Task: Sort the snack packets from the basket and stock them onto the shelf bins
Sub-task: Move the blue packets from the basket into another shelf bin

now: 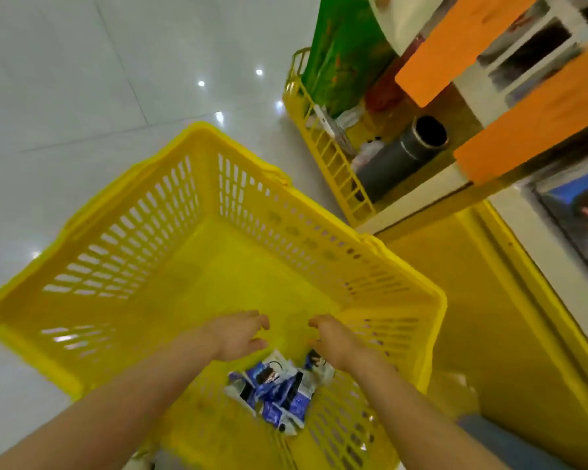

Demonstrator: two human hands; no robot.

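Checked left grip [238,334] and right grip [333,337] inside yellow basket [197,128]: neither holding anything.

Found snack packets [279,391], blue and white, heaped on the basket bottom just nearer than both grips, between the forearms. Recorded left grip loosely curled and empty, just beyond the heap. Recorded right grip the same, just beside the left, not touching it. Noted basket walls around both grips. Noted white tiled floor [82,79] well left of the left grip. Noted yellow shelf base [489,317] right of the right grip. Logged beyond both grips a yellow wire rack [333,164] with green bag [343,45] and dark cylinder [398,157], orange strips [462,39] above; detail there blurred.
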